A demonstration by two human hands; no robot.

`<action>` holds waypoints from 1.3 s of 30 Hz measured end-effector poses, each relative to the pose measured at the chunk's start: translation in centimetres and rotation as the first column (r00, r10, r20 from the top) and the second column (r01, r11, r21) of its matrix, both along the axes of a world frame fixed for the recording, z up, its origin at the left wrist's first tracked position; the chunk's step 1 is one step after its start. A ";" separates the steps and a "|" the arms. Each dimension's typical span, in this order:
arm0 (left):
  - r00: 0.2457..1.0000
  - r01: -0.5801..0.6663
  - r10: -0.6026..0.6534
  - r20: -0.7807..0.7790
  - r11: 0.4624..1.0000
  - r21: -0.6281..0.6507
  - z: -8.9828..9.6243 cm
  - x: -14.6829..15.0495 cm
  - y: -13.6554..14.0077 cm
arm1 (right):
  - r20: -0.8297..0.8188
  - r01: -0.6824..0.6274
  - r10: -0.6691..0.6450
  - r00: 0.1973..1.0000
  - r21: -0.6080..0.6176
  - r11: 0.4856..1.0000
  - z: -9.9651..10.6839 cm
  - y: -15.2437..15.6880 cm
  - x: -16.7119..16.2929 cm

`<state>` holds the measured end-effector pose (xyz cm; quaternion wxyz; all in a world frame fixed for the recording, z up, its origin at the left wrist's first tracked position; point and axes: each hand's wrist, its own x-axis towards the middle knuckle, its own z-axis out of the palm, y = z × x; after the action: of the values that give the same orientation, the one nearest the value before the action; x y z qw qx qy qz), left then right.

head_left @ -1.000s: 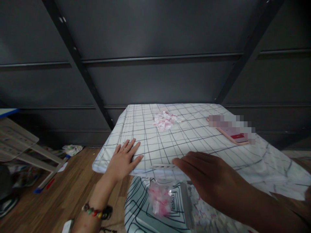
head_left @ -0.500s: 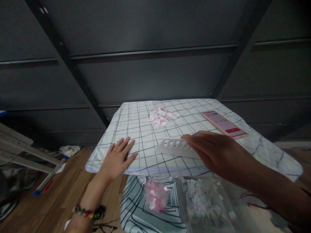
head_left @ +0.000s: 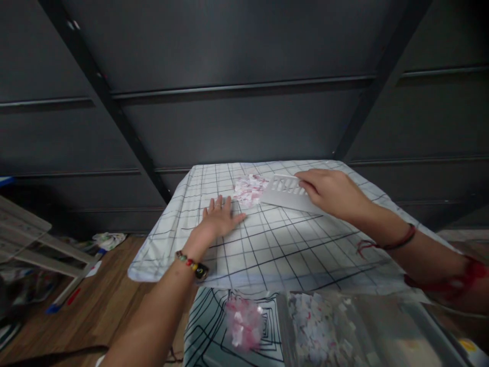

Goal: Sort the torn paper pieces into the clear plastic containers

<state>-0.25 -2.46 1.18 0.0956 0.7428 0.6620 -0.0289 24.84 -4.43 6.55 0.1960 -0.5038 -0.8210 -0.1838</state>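
Note:
A small heap of white and pink paper scraps (head_left: 249, 190) lies on the table with its black-and-white checked cloth (head_left: 260, 244). My right hand (head_left: 332, 192) grips a flat white plastic scraper (head_left: 286, 198) with a row of slots along its top. The scraper stands tilted on its long edge, its left end against the right side of the heap. On the cloth at the near left of the heap is my left hand (head_left: 220, 220), fingers spread and holding nothing. A bead bracelet with a dark charm circles that wrist.
Below the table's near edge sit a pink see-through bundle (head_left: 244, 323) on a patterned teal cloth (head_left: 206, 326) and a clear bin (head_left: 282, 326) of paper scraps. A dark panelled wall (head_left: 237, 127) rises behind. A ladder-like frame (head_left: 72, 285) stands left.
Both hands have moved forward over the table, the left also rightward. The scraper has come from the near side up to the heap. The phone on the right is now hidden behind my right arm.

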 end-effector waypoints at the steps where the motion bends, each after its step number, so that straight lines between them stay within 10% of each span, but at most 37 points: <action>1: 1.000 -0.022 0.022 0.007 1.000 0.003 -0.2 0.6 0.8 | -0.006 0.016 -0.016 1.000 0.010 1.000 0.0 0.6 -0.1; 28: 0.999 0.037 -0.039 0.011 0.987 0.154 -3.0 -0.2 2.8 | 0.103 -0.254 0.250 0.963 0.021 0.967 0.2 3.2 -2.9; 39: 0.995 -0.085 0.070 0.075 0.969 0.233 -3.4 -2.4 3.3 | 0.129 -0.157 0.156 0.979 0.001 0.988 0.5 3.7 -5.0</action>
<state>-2.65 0.87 -2.20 0.0294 0.7230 0.6858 0.0783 19.80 -0.77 7.08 0.1593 -0.4236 -0.8680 -0.2043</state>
